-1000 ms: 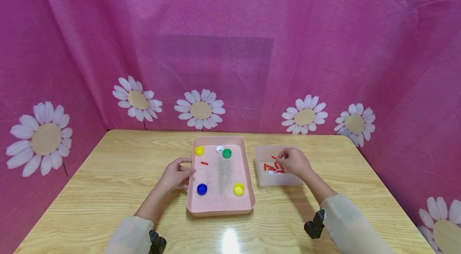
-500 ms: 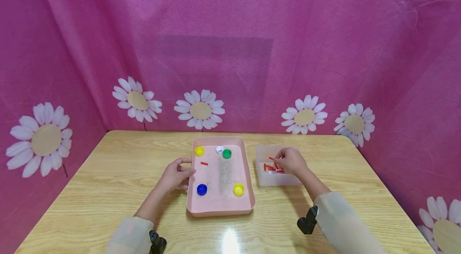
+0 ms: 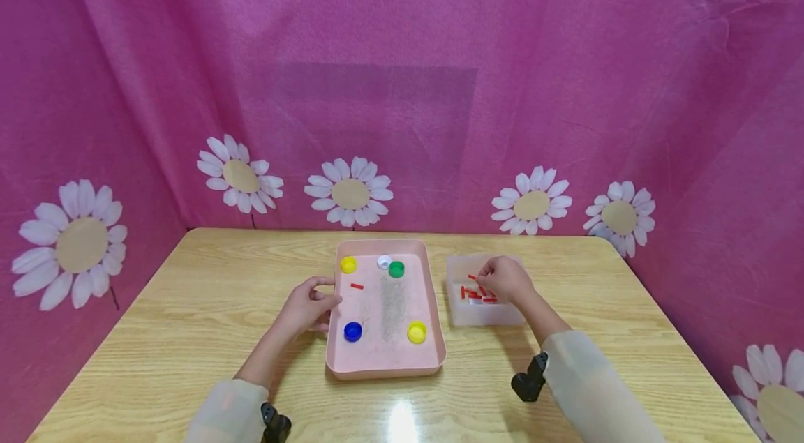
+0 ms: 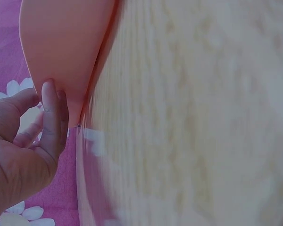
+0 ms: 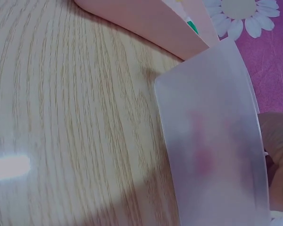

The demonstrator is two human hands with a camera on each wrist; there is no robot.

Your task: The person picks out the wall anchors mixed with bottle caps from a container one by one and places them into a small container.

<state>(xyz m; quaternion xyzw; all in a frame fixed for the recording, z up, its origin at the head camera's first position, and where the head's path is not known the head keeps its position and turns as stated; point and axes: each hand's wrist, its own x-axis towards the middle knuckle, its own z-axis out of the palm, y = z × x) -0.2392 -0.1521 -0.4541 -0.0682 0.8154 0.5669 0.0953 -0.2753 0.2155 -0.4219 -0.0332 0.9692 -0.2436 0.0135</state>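
Observation:
My left hand [image 3: 307,308] grips the left wall of a shallow pink tray [image 3: 384,371], with the thumb at the rim and fingers [image 4: 51,117] against the outer side. Over a translucent plastic box [image 3: 467,316], my right hand [image 3: 507,280] pinches a small red stick [image 3: 472,277] between thumb and fingertips. Several more red sticks [image 3: 471,294] lie loose on the box floor below. One red stick [image 3: 356,287] rests inside the tray, near its left wall. In the right wrist view the box wall [image 5: 212,127] hides most of the right hand.
Inside the tray stand a yellow cap [image 3: 348,264], a white cap [image 3: 384,262], a green cap [image 3: 396,269], a blue cap [image 3: 353,331] and another yellow cap [image 3: 417,332]. The wooden table [image 3: 188,345] ends at a pink flowered cloth [image 3: 402,115].
My right hand has shifted slightly left over the box with the red stick, its forearm swinging left too. The left hand and the tray stay put.

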